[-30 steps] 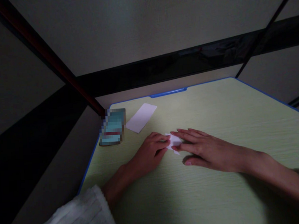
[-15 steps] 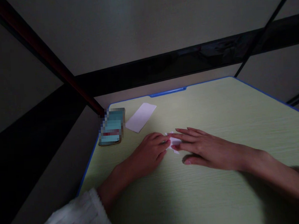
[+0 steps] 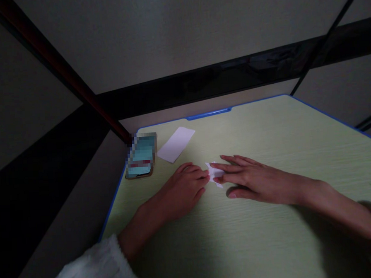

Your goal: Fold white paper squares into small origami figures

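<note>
A small piece of folded white paper point(image 3: 215, 174) lies on the table, with pointed corners sticking out at its top and bottom. My left hand point(image 3: 184, 190) is closed at its left edge, fingers drawn together and the tips on the paper. From the other side, my right hand point(image 3: 252, 178) reaches over with fingers spread, and two fingertips press the paper flat. The right thumb rests on the tabletop, off the paper. Part of the folded paper is hidden beneath the fingers of both hands.
A flat white paper strip point(image 3: 176, 145) lies behind my left hand. Left of it is a phone point(image 3: 142, 155) with a lit, blurred screen. The pale wood-grain table point(image 3: 271, 242) has a blue edge and a blue handle point(image 3: 209, 113) at the back, against a cabinet panel point(image 3: 198, 34).
My left fingertips have slid slightly left, so more of the folded paper's left side shows. The right hand stays pressed on it. The view has shifted a little.
</note>
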### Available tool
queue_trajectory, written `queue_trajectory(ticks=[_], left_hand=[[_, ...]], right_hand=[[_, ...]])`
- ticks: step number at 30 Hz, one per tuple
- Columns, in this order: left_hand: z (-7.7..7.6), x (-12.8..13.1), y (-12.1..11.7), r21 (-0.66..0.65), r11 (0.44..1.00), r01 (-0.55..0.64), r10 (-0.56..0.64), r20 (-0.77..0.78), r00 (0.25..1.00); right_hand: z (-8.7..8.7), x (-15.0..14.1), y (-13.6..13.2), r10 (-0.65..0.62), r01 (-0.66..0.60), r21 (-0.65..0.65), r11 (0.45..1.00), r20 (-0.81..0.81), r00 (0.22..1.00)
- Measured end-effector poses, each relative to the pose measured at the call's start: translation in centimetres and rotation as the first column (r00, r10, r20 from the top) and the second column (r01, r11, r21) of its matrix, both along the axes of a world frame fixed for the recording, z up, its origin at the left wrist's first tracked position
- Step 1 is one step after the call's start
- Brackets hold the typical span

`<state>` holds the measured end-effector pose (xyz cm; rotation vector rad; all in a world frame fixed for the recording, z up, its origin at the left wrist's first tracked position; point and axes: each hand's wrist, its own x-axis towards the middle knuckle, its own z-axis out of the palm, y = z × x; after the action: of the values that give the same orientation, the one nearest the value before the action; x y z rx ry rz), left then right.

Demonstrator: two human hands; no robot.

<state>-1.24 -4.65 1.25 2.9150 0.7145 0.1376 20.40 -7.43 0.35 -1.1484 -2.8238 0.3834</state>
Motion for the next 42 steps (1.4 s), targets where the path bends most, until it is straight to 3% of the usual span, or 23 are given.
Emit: queue_trajectory(ticks=[7,15,22,29,35,42], left_hand=[[0.2,0.1,-2.2,0.124,0.991,-0.048,0.058,-0.081,0.995],[1.4,0.2,-1.8,-0.062,0.989,-0.135,0.130,-0.087,0.988],[0.6,-0.5,-0.2,-0.122,0.990,-0.075,0.080,0.038,0.996],[-0.1,0.6,-1.3,-0.022,0.999,0.045,-0.043,0.090,0.995],[-1.3,0.7,-1.6,0.046,0.998,-0.047,0.045,0.040,0.998],[-1.2,0.6,-1.9,-0.075,0.990,-0.123,0.117,-0.075,0.990]], right_hand=[[0.0,0.1,0.0,-0.003,0.003,-0.011,1.000,-0.001,1.000],[0.0,0.0,0.2,0.022,-0.022,-0.021,1.000,-0.029,0.999],[-0.1,-0.2,0.5,-0.014,0.015,0.013,1.000,-0.069,0.997],[0.4,0.6,1.1,0.010,-0.003,0.055,0.999,-0.127,0.992],[0.8,0.4,0.9,0.022,-0.017,0.029,0.999,-0.174,0.984],[0.6,0.1,0.5,-0.062,0.067,0.011,0.998,-0.238,0.969]])
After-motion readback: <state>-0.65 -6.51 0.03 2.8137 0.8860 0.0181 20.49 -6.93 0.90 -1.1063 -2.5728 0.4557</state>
